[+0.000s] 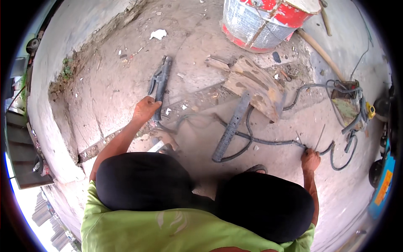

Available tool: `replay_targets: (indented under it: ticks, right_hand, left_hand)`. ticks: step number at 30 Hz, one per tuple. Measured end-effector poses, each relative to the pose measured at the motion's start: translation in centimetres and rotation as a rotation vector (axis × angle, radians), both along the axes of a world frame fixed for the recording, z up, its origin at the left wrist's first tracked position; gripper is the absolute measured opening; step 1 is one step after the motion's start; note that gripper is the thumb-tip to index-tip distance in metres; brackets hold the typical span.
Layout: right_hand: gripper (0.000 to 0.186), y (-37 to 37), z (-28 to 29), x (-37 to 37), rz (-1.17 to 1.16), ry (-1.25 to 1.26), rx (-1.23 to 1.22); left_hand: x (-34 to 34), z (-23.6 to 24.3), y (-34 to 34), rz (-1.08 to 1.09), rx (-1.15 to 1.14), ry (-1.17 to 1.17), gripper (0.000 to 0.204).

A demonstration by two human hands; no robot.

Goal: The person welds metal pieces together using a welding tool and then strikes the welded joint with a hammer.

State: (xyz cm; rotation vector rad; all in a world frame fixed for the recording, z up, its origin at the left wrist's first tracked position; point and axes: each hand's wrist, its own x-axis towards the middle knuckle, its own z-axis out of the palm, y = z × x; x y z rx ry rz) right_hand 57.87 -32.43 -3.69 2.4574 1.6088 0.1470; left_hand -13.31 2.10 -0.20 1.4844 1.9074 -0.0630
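Observation:
My left hand (145,109) is closed round the lower part of a welding electrode holder (164,77). The dark holder points away from me, with its lever on the left side. Out to the right, my right hand (310,159) is closed at the dark cable (273,142), low over the ground. Thin stiff strands or rods (321,136) stick up beside its fingers; whether they belong to the cable I cannot tell. Between my hands lies a long dark bar with holes (233,126), with cable looping round its near end. My fingertips on the right are partly hidden.
A worn wooden board (256,86) lies ahead. Behind it stands a red and white bucket (256,27), beside a wooden handle (321,52). Coiled cable and a small metal box (346,90) are at the right. A broken concrete edge (63,101) runs along the left.

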Motion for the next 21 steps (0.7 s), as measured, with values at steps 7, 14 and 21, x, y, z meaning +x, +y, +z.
replay_targets:
  ticks: [7,14,21]
  right_hand:
    - [0.008,0.1,1.6,-0.2,0.089,0.061,-0.099]
    - [0.017,3.3,9.5,-0.3,-0.127,0.181,-0.619]
    - [0.034,-3.8,18.7,1.5,-0.077,0.171,-1.364]
  left_hand:
    - [1.3,1.1,0.0,-0.073,-0.034,0.178,0.067]
    - [2.3,-0.5,-0.4,-0.034,0.011,0.231,0.064]
    - [9.0,-5.1,3.0,-0.191,0.064,0.178,0.071]
